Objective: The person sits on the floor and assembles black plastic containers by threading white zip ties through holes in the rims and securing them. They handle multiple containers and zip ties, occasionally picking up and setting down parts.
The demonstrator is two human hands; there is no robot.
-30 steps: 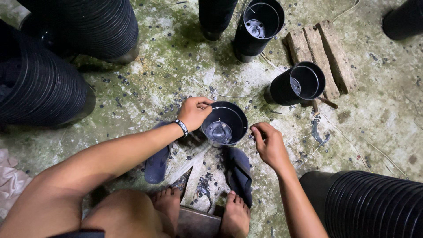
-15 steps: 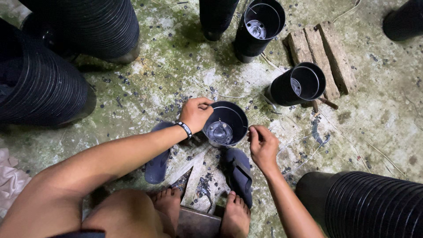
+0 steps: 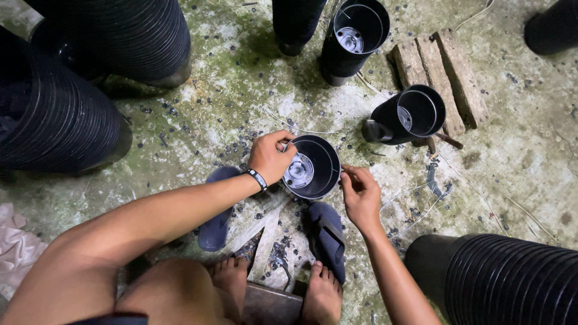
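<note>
A black plastic pot (image 3: 325, 180) stands on the ground in front of my feet, its grey perforated bottom showing inside. My left hand (image 3: 271, 157), with a dark band on the wrist, grips the pot's left rim, fingers hooked over the edge. At the pot's right rim, the fingertips of my right hand (image 3: 360, 194) are pinched together; whether they also hold something thin is too small to tell.
Two more open black pots stand behind, one (image 3: 355, 33) upright and one (image 3: 412, 114) tilted beside wooden slats (image 3: 442, 72). Long stacks of nested black pots lie at the left (image 3: 54, 114), top left (image 3: 129, 36) and bottom right (image 3: 512, 280). Blue sandals (image 3: 328, 238) sit by my bare feet.
My right hand has moved left from a little way off to the pot's right rim. My left hand has stayed on the left rim.
</note>
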